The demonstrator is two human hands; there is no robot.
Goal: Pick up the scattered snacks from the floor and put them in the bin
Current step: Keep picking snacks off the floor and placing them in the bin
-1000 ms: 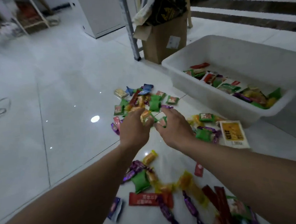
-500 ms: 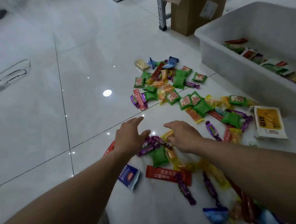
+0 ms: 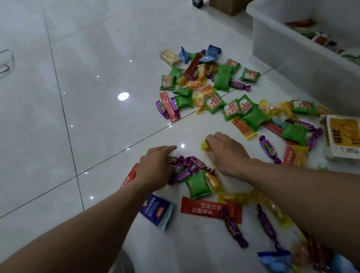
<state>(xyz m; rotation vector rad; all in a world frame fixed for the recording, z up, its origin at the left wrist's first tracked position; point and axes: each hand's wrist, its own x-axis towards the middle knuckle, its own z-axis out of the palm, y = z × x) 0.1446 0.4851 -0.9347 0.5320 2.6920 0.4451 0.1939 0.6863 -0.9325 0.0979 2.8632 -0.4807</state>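
Low over the scattered snacks (image 3: 220, 91) on the white tile floor (image 3: 66, 101), the left hand (image 3: 156, 170) spreads flat on purple candies (image 3: 183, 170) while the right hand (image 3: 227, 152) curls around a half-hidden yellow wrapper (image 3: 204, 145), beside the partly cropped white bin (image 3: 297, 60).
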